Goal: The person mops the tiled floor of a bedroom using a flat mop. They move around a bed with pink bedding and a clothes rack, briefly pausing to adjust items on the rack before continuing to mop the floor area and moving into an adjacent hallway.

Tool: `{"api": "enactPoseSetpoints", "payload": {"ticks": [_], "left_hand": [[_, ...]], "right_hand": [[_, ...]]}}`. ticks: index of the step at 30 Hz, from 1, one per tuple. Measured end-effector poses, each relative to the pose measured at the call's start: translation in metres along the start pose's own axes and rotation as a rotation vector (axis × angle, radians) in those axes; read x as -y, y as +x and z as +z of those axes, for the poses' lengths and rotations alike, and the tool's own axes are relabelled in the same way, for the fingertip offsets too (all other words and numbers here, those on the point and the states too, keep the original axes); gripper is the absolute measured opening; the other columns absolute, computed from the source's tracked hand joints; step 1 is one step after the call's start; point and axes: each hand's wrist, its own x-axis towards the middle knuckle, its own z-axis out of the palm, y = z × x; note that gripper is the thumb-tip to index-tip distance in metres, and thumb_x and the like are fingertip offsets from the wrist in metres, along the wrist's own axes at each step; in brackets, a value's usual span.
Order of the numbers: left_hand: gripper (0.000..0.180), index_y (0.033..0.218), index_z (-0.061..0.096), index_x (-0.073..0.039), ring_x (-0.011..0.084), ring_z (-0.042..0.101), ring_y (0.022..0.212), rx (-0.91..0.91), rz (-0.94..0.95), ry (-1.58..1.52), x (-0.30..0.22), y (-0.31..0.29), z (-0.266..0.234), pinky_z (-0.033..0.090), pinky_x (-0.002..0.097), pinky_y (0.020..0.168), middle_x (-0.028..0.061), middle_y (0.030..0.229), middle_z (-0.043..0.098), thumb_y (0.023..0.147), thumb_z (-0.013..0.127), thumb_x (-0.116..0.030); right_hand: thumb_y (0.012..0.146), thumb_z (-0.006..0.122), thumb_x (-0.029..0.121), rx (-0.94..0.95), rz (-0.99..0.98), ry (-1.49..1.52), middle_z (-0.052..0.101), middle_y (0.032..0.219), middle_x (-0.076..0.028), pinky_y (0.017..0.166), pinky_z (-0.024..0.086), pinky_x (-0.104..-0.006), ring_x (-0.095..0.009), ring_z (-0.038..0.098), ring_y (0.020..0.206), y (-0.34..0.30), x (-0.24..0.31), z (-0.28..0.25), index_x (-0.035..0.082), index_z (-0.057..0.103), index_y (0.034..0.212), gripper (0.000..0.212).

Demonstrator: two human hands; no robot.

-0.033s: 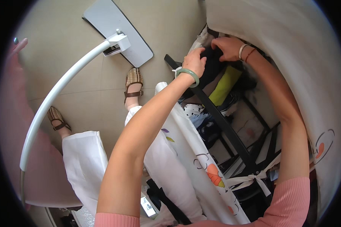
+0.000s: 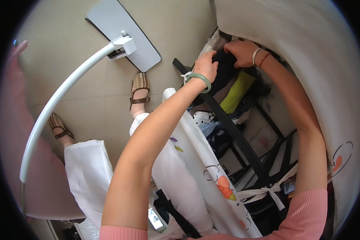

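1. By the left hand (image 2: 205, 67), the far side of the black frame is reached; its fingers are bent forward and the thumb is kept apart from them.
2. By the right hand (image 2: 241, 52), the same place is approached from the right, with curled fingers and the thumb lower. For both hands, it cannot be told whether cloth is pinched, because the fingertips are partly hidden against dark material.
3. The dark cloth (image 2: 224, 66) is seen between the two hands, at the far end of the pile.
4. A green bangle (image 2: 208, 83) is worn on the left wrist; a pale bracelet (image 2: 255, 56) and a reddish cord (image 2: 264, 59) are worn on the right one.
5. Nearer than the dark cloth, a yellow-green cloth (image 2: 237, 94) is laid, and to its left and nearer a spotted white cloth (image 2: 203, 117).
6. This pile is crossed by a bar of the black frame (image 2: 238, 137), to which a pale ribbon (image 2: 271, 189) is tied at the near end.
7. On the right, a large whitish sheet (image 2: 292, 36) is hung.
8. At the far left, a curved white pole (image 2: 53, 99) is fixed to a flat base (image 2: 120, 24) on the tiled floor (image 2: 88, 84).
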Motion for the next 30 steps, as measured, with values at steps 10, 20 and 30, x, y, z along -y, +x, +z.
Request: {"api": "enactPoseSetpoints", "payload": {"ticks": [10, 20, 30], "left_hand": [[0.036, 0.106, 0.055, -0.006, 0.034, 0.056, 0.092, 0.176, -0.154, 0.261, 0.026, 0.004, 0.025, 0.046, 0.0408, 0.077, 0.016, 0.098, 0.059, 0.076, 0.065, -0.022], [0.044, 0.119, 0.047, -0.005, 0.0352, 0.055, 0.097, 0.316, -0.145, -0.08, 0.007, -0.025, 0.036, 0.043, 0.037, 0.086, 0.0184, 0.107, 0.058, 0.078, 0.057, -0.015], [0.031, 0.105, 0.057, -0.002, 0.0311, 0.057, 0.092, 0.363, 0.052, -0.038, 0.024, -0.023, 0.01, 0.045, 0.0359, 0.083, 0.0166, 0.098, 0.06, 0.077, 0.057, -0.012]], "right_hand": [[0.065, 0.066, 0.021, 0.602, -0.024, -0.372, 0.061, 0.108, -0.005, 0.098, 0.031, -0.044, -0.022, 0.055, 0.102, 0.008, 0.003, 0.017, 0.02, 0.058, 0.116, 0.051], [0.058, 0.069, 0.022, 1.03, 0.041, -0.272, 0.059, 0.111, -0.01, 0.082, 0.047, -0.0372, -0.025, 0.057, 0.1, 0.003, 0.019, 0.034, 0.012, 0.052, 0.122, 0.067], [0.053, 0.072, 0.02, 1.063, 0.061, -0.136, 0.054, 0.12, -0.01, 0.085, 0.046, -0.035, -0.024, 0.055, 0.105, 0.006, 0.019, 0.035, 0.008, 0.05, 0.124, 0.075]]}}
